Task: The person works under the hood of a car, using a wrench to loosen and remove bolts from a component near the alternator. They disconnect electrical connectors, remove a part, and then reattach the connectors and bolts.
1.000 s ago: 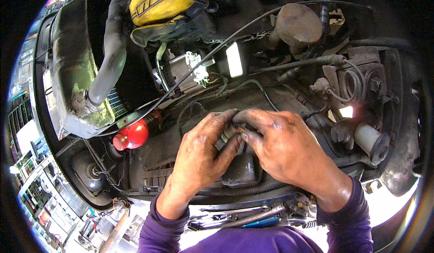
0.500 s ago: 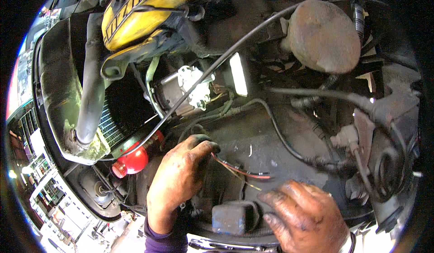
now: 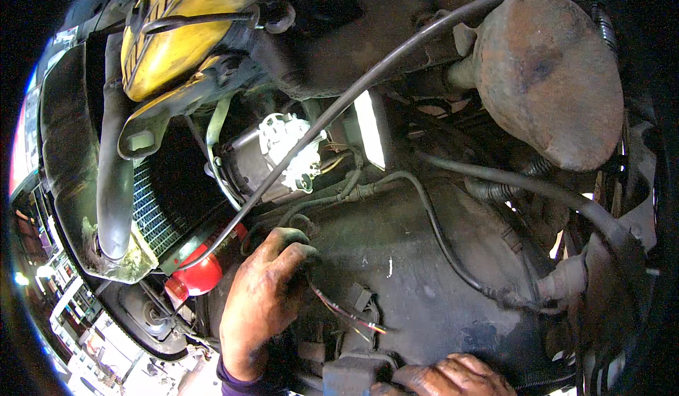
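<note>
I look down into a grimy engine bay. My left hand [image 3: 263, 298], dark with grease, is curled around a thin bundle of red and dark wires [image 3: 348, 314] that trails right from its fingers over the black engine surface [image 3: 424, 268]. Only the fingers of my right hand [image 3: 453, 378] show, at the bottom edge. They grip a black box-shaped part [image 3: 356, 375] just below the wires' free end. The rest of that hand is cut off by the frame.
A red cap [image 3: 194, 277] sits left of my left hand, beside the radiator fins [image 3: 150, 212]. A long black cable [image 3: 353, 99] crosses diagonally over a white finned part [image 3: 290, 152]. A rusty round canister [image 3: 548, 77] is upper right, a yellow part [image 3: 173, 38] upper left.
My hands have come apart: the left stayed on the wires near the red cap, the right dropped to the bottom edge with the black box. My view moved closer to the engine.
</note>
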### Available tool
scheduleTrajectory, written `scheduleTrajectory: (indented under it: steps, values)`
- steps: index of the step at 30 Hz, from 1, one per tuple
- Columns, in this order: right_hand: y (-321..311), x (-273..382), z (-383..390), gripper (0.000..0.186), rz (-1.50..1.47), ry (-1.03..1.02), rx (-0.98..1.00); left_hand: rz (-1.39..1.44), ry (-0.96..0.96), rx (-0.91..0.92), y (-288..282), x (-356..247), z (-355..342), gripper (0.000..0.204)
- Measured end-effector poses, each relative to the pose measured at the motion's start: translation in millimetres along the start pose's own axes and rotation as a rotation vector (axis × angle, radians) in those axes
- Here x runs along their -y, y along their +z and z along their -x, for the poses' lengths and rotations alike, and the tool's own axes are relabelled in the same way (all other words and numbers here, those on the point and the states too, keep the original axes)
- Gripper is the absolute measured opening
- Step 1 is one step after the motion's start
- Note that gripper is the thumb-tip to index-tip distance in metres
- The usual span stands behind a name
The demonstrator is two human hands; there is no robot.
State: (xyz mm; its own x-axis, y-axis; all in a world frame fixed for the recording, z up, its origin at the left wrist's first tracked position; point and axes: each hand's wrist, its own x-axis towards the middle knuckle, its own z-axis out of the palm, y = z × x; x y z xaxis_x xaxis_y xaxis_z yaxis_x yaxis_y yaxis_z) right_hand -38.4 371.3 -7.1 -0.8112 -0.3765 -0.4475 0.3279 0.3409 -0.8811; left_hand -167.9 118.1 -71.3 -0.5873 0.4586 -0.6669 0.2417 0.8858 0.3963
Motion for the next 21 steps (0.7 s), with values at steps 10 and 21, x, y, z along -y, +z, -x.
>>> scheduleTrajectory:
  steps: [10,21]
  values:
    - [-4.6,-2.0,3.1,0.04,-0.061,-0.008,0.087,-0.001,0.002,-0.017,-3.8,-4.7,1.3,0.037]
    - [-8.8,-0.6,0.7,0.042,-0.036,-0.032,0.098,0.147,-0.127,-0.224,1.8,-4.4,0.2,0.038]
